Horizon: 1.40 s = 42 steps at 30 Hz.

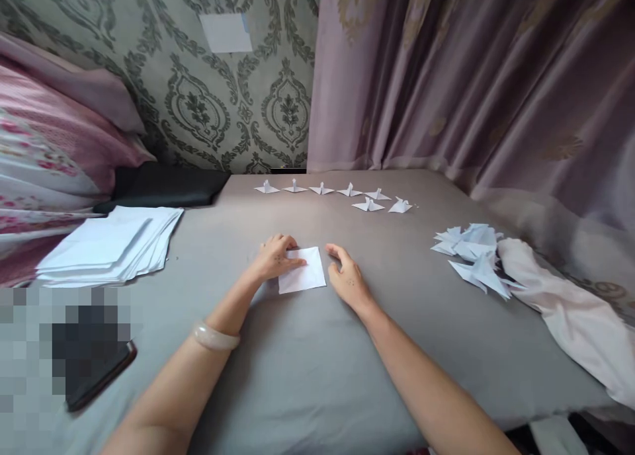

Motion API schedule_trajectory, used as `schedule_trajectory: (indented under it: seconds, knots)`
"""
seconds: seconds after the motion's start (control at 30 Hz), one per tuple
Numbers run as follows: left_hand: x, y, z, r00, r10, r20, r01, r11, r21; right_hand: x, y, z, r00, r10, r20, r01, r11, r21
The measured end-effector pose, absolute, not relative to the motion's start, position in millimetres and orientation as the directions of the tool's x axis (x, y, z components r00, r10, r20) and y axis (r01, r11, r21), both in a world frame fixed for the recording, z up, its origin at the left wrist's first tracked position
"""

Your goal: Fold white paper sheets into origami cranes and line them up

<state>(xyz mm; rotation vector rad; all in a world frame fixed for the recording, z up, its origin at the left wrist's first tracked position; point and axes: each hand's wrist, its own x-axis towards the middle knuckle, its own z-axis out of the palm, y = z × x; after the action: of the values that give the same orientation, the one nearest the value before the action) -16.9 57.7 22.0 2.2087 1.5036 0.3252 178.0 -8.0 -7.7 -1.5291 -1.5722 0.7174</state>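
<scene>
On the grey desk (317, 369), a dark flat thing (99, 375), partly pixelated, lies toward the near left corner. In the middle is a white paper square (305, 278). The left hand (278, 256), half open, rests thumb and fingers on its left side. The right hand (348, 280), loosely curled and holding nothing, is just beyond its right edge. Folded paper (479, 247) is heaped toward the desk's right edge, stacked sheets (99, 247) toward the left; seven paper birds (321, 189) stand near the far edge.

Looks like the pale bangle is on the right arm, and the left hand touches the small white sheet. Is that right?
Not quite: the head view shows the pale bangle on the left arm. The left hand does touch the small white sheet.
</scene>
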Motion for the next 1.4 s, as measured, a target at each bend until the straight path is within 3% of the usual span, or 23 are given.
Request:
schedule_trajectory:
  seconds: [0.13, 0.2, 0.33, 0.43, 0.57, 0.67, 0.77, 0.87, 0.97, 1.03, 1.1, 1.27, 1.4]
  knots:
    - [-14, 49, 25, 0.333, 0.932, -0.147, 0.806, -0.200, 0.557, 177, -7, -11, 0.082, 0.983, 0.165, 0.455, 0.110, -0.884]
    - [-14, 47, 27, 0.322, 0.925, -0.200, 0.735, -0.111, 0.669, 176, -7, -11, 0.108, 0.981, 0.163, 0.404, 0.107, -0.909]
    - [-11, 45, 32, 0.274, 0.927, -0.254, 0.244, 0.188, 0.951, 176, -8, -1, 0.149, 0.988, 0.046, 0.134, 0.026, -0.991]
    - [-6, 44, 33, 0.256, 0.940, -0.225, -0.069, 0.250, 0.966, 174, -8, 10, 0.054, 0.995, -0.086, -0.154, -0.076, -0.985]
    - [-1, 44, 28, 0.295, 0.936, -0.190, -0.182, 0.250, 0.951, 169, -4, 13, -0.031, 0.993, -0.112, -0.287, -0.116, -0.951]
    - [-3, 45, 27, 0.317, 0.944, -0.092, -0.092, 0.128, 0.988, 170, 2, 8, 0.038, 0.998, 0.040, -0.081, 0.043, -0.996]
    - [-11, 43, 32, 0.279, 0.931, 0.234, 0.204, -0.295, 0.933, 178, 4, 5, 0.041, 0.923, 0.383, 0.327, 0.349, -0.878]
    - [-20, 36, 32, 0.406, 0.758, 0.511, 0.532, -0.650, 0.543, 186, 0, 8, -0.183, 0.825, 0.534, 0.645, 0.511, -0.568]
    - [-27, 28, 23, 0.619, 0.635, 0.462, 0.587, -0.765, 0.265, 188, -10, 11, -0.356, 0.828, 0.433, 0.783, 0.517, -0.345]
    - [-30, 23, 14, 0.673, 0.637, 0.376, 0.591, -0.769, 0.245, 187, -16, 10, -0.386, 0.856, 0.344, 0.804, 0.496, -0.330]
    - [-32, 21, 7, 0.648, 0.698, 0.305, 0.630, -0.716, 0.300, 187, -19, 7, -0.363, 0.887, 0.284, 0.793, 0.454, -0.406]
    - [-32, 18, 4, 0.392, 0.901, 0.186, 0.737, -0.429, 0.523, 189, -12, 4, -0.179, 0.967, 0.183, 0.720, 0.256, -0.646]
    - [-28, 16, 6, 0.245, 0.958, 0.147, 0.731, -0.282, 0.621, 187, -3, 2, -0.061, 0.992, 0.115, 0.709, 0.124, -0.694]
